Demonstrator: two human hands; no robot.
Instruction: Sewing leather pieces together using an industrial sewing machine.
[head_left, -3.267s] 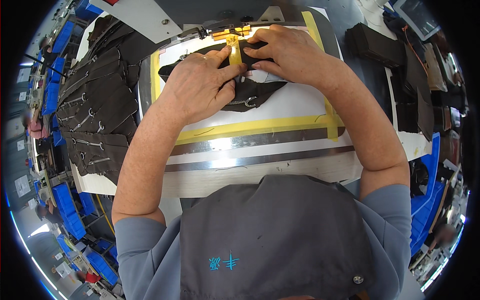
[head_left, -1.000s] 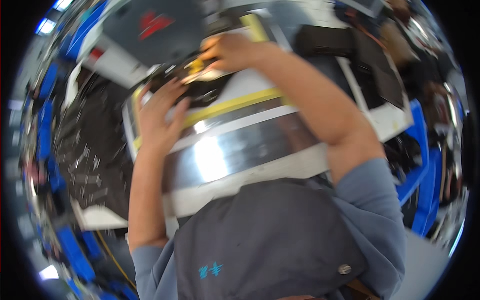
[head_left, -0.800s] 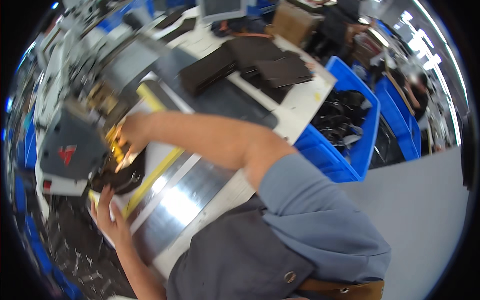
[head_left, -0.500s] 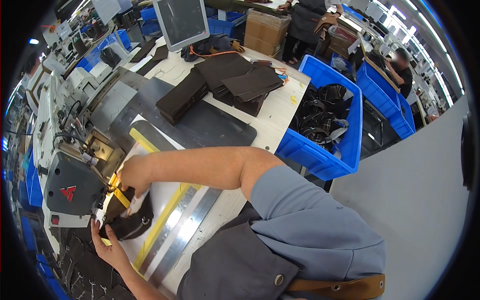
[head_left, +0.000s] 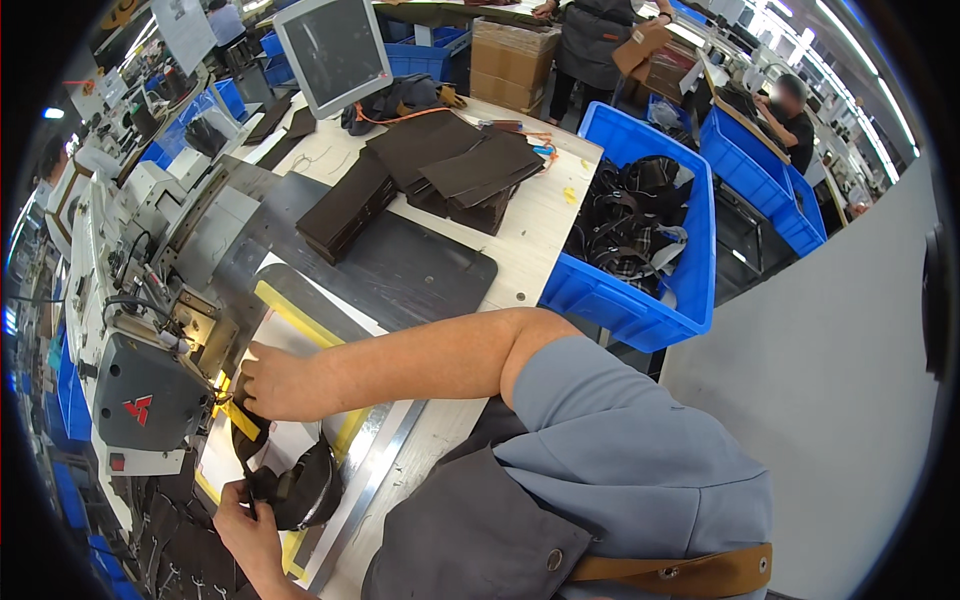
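My left hand (head_left: 245, 532) pinches the edge of a dark fabric piece (head_left: 310, 485) between thumb and fingers. The piece looks curved and strap-like, with a shiny rim, and rests over a white plate edged in yellow tape (head_left: 352, 436). Across the plate, my right hand (head_left: 285, 385) is closed beside the needle area of a sewing machine (head_left: 150, 395); what its fingers hold, if anything, is hidden. A yellow strip (head_left: 240, 420) lies just below those fingers, over the dark material. The machine's lamp lights this spot.
Stacked dark brown panels (head_left: 350, 205) lie on the pale table beyond my right arm. A blue bin (head_left: 640, 315) of dark straps stands right of the table. More dark pieces (head_left: 190, 540) hang at lower left. A monitor (head_left: 335, 55) stands behind; two people work farther off.
My left hand has moved toward me and right, now pinching the dark piece, whose near end has shifted with it. My right hand has come slightly down, staying near the needle. The view has shifted slightly.
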